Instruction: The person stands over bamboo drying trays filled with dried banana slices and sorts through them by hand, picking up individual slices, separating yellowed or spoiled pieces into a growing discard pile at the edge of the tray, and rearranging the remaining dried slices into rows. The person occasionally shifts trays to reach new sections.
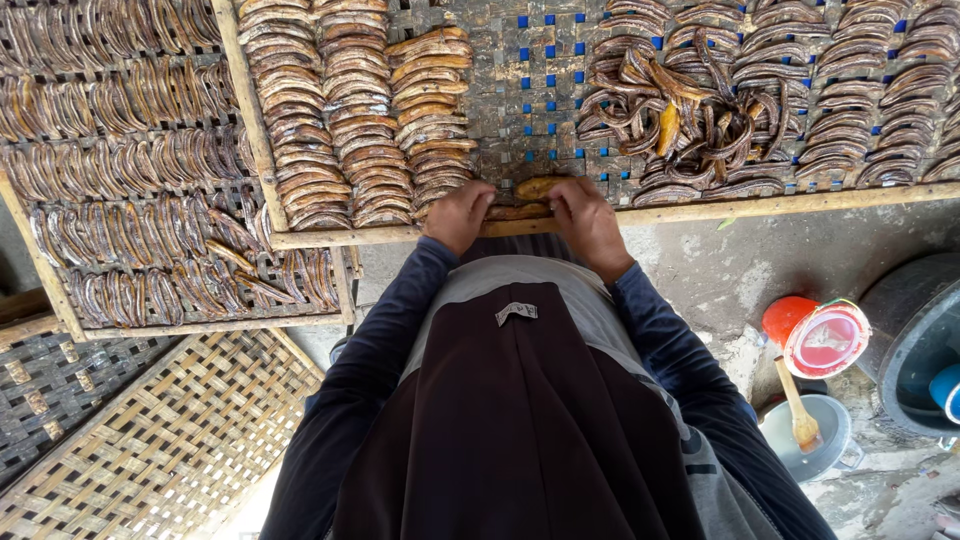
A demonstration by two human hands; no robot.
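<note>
- Left hand (pixel 458 217) and right hand (pixel 588 222) both closed on one dried banana strip (pixel 530 199), pressed at the near edge of the woven tray (pixel 540 90).
- Strip lies just beside the tidy banana rows (pixel 350 110).
- Loose banana heap (pixel 690 125) to the right.
- Red-lidded jar (pixel 815 335) on the ground.

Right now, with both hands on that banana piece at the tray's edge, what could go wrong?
The banana piece sits right at the wooden rim of the woven tray, pinched between the left hand and right hand; it could slip over the edge to the ground. A sleeve might also brush the neat rows beside the left hand and disturb them. The loose heap to the right looks tangled, so pieces there may stick together.
</note>
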